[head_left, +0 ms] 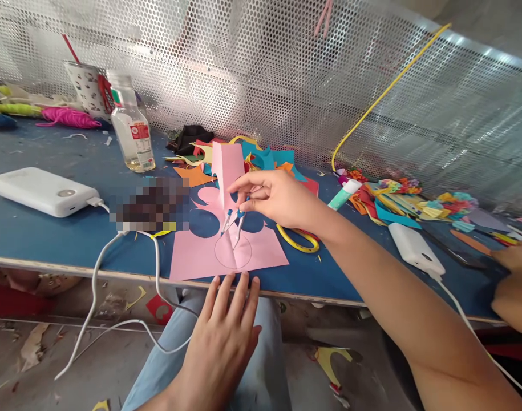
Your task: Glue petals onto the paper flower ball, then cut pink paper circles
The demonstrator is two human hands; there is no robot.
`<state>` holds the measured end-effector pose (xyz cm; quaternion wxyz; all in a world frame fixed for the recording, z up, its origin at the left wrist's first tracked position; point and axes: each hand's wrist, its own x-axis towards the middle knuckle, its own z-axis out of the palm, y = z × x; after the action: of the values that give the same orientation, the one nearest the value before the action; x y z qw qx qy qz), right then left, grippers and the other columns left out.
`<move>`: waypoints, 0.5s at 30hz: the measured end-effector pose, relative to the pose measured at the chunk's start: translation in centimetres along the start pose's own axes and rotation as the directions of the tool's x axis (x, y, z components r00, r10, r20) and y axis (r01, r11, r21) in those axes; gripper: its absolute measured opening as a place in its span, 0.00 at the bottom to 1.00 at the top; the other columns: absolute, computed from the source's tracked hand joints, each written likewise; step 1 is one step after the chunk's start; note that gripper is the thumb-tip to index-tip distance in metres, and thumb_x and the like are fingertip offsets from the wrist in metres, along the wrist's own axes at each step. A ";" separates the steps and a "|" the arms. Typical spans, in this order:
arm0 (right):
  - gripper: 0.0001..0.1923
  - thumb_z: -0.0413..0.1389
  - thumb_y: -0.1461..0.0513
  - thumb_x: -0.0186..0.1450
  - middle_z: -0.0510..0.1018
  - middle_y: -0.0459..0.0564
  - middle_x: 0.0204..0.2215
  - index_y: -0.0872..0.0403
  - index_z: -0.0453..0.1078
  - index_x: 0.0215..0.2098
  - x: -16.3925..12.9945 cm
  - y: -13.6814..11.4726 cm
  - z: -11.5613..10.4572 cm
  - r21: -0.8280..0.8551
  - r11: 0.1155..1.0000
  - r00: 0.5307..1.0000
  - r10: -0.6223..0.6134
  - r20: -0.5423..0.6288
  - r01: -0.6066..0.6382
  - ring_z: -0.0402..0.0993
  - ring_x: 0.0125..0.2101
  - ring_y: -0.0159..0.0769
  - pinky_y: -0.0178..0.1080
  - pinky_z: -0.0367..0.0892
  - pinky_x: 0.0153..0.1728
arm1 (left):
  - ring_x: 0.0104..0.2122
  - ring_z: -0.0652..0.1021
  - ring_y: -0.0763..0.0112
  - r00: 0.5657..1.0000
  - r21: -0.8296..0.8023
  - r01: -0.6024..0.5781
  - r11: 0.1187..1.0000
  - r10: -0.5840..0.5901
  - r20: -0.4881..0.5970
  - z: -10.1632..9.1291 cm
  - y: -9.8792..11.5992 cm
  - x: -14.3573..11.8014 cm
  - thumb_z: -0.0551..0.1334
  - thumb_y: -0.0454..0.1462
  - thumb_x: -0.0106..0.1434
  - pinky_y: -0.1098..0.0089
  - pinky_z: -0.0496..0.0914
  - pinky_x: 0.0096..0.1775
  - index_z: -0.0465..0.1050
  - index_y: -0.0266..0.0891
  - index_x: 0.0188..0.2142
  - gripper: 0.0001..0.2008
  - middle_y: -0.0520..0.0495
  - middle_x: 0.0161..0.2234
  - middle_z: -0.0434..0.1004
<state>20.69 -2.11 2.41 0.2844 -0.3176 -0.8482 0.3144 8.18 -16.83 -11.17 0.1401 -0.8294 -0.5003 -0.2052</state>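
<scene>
A drawing compass [235, 224] stands on a pink sheet of paper [226, 251] near the front edge of a blue table [38, 234], its two legs planted apart inside a faint pencilled circle [233, 252]. The person's right hand [278, 197] pinches the top of the compass between thumb and fingertips, holding it upright so one leg can pivot while the other traces. The left hand [226, 328] lies flat with fingers spread, its fingertips touching the table edge just below the sheet, seemingly to keep the paper from sliding. The sheet already has rounded shapes cut out of its upper part, and one strip is folded upward. Yellow-handled scissors [297, 240] lie just right of the sheet, under the right wrist. Farther out are coloured paper scraps [397, 200], a glue stick [344, 194], a clear bottle [132, 134] and a white power bank [38, 191] with a cable. Another person's hand [515, 279] rests at the far right edge.
</scene>
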 end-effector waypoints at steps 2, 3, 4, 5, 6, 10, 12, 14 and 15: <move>0.12 0.55 0.70 0.57 0.75 0.46 0.30 0.56 0.71 0.39 -0.9 -0.2 0.0 -0.024 0.998 0.993 0.061 -0.098 -0.064 0.77 0.31 0.31 0.33 0.71 0.32 | 0.55 0.65 0.57 1.000 -0.003 -0.001 1.000 0.001 0.002 -0.1 0.0 0.1 0.56 0.47 0.62 0.56 0.58 0.56 0.62 0.38 0.58 0.27 0.46 0.57 0.67; 0.10 0.56 0.69 0.57 0.76 0.47 0.30 0.56 0.71 0.38 -1.5 -0.3 -0.2 -0.036 0.995 0.985 0.086 -0.150 -0.092 0.77 0.30 0.32 0.34 0.71 0.31 | 0.55 0.65 0.57 1.000 -0.005 -0.002 1.000 0.002 -0.001 -0.2 0.0 0.1 0.56 0.47 0.62 0.55 0.59 0.56 0.62 0.38 0.57 0.27 0.45 0.56 0.67; 0.09 0.57 0.68 0.57 0.76 0.47 0.29 0.56 0.71 0.37 -2.2 -0.3 -0.5 -0.048 0.993 0.971 0.095 -0.218 -0.108 0.77 0.29 0.32 0.34 0.71 0.31 | 0.55 0.66 0.56 1.000 -0.012 -0.005 1.000 0.005 -0.008 -0.3 -0.1 0.2 0.57 0.47 0.62 0.55 0.59 0.56 0.63 0.38 0.57 0.27 0.45 0.56 0.67; 0.08 0.58 0.67 0.57 0.77 0.47 0.29 0.56 0.71 0.36 -2.8 0.0 -1.0 -0.059 0.992 0.948 0.089 -0.306 -0.112 0.77 0.29 0.33 0.35 0.72 0.31 | 0.54 0.66 0.55 1.000 -0.024 -0.008 1.000 0.007 -0.018 -0.5 -0.1 0.2 0.57 0.46 0.62 0.55 0.60 0.55 0.63 0.37 0.56 0.26 0.44 0.55 0.68; 0.07 0.59 0.66 0.56 0.78 0.47 0.29 0.55 0.70 0.34 -3.5 0.5 -1.7 -0.067 0.993 0.908 0.066 -0.414 -0.102 0.77 0.30 0.34 0.37 0.72 0.33 | 0.54 0.66 0.55 1.000 -0.042 -0.010 0.999 0.009 -0.025 -0.7 -0.3 0.3 0.57 0.46 0.61 0.55 0.61 0.54 0.64 0.37 0.56 0.26 0.44 0.54 0.69; 0.06 0.61 0.64 0.55 0.77 0.47 0.28 0.54 0.66 0.28 -5.5 5.8 -4.8 -0.035 0.998 0.561 0.003 -0.828 -0.056 0.77 0.34 0.37 0.40 0.71 0.39 | 0.51 0.68 0.57 1.000 -0.176 0.018 0.984 -0.017 0.003 -2.0 -1.4 1.0 0.56 0.43 0.62 0.57 0.65 0.51 0.63 0.36 0.55 0.23 0.41 0.52 0.68; 0.08 0.60 0.65 0.57 0.76 0.46 0.29 0.54 0.63 0.24 -5.6 9.3 -5.6 0.041 0.992 0.416 0.087 -0.905 -0.118 0.76 0.37 0.36 0.40 0.70 0.42 | 0.49 0.70 0.63 0.995 -0.215 0.076 0.974 -0.062 0.072 -2.8 -2.4 2.2 0.53 0.43 0.64 0.63 0.66 0.49 0.63 0.39 0.53 0.20 0.43 0.51 0.69; 0.06 0.57 0.64 0.61 0.75 0.47 0.30 0.57 0.65 0.27 -5.0 12.5 -5.8 0.068 0.980 0.371 0.135 -0.919 -0.187 0.75 0.37 0.35 0.41 0.70 0.42 | 0.49 0.70 0.65 0.974 -0.126 0.151 0.980 -0.125 0.189 -3.4 -3.4 4.0 0.51 0.47 0.65 0.67 0.65 0.50 0.67 0.42 0.49 0.18 0.46 0.49 0.70; 0.05 0.56 0.63 0.63 0.75 0.48 0.32 0.58 0.67 0.32 -4.6 13.9 -5.6 0.085 0.969 0.365 0.168 -0.916 -0.233 0.75 0.37 0.35 0.42 0.71 0.40 | 0.49 0.70 0.62 0.962 -0.078 0.202 0.976 -0.183 0.200 -3.7 -4.0 4.9 0.51 0.47 0.65 0.64 0.65 0.50 0.68 0.40 0.47 0.18 0.44 0.49 0.70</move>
<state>32.39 4.92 -5.22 0.6539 -0.5468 -0.5143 0.0943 5.99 -12.79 -5.48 0.0299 -0.7985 -0.5792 -0.1612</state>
